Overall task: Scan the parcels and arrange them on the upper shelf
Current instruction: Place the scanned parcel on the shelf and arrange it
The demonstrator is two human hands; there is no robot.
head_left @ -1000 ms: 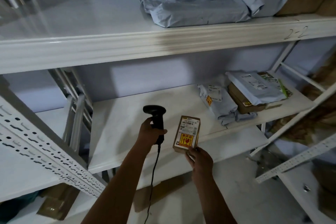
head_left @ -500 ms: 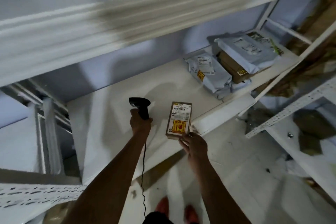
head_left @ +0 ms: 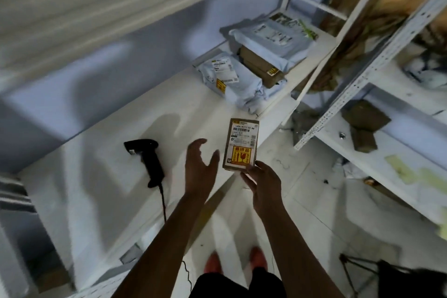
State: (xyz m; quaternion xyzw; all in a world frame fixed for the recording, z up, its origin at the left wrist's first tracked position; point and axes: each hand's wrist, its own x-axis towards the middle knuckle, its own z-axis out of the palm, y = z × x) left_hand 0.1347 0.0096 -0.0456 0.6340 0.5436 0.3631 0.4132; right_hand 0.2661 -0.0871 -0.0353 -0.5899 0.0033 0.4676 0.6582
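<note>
Right hand (head_left: pixel 262 180) pinching the lower end of a small box (head_left: pixel 241 144) held over the shelf (head_left: pixel 101 176) edge, left hand (head_left: pixel 199 164) spread and holding nothing beside it, scanner (head_left: pixel 147 158) lying on shelf, grey bags (head_left: pixel 232 82) farther right.

We get just 1 wide-angle view, from the wearer's head: it tilts steeply down and forward, close over the white shelf (head_left: pixel 101 176), which fills the left, with floor (head_left: pixel 302 201) and feet (head_left: pixel 212 262) below.
</note>
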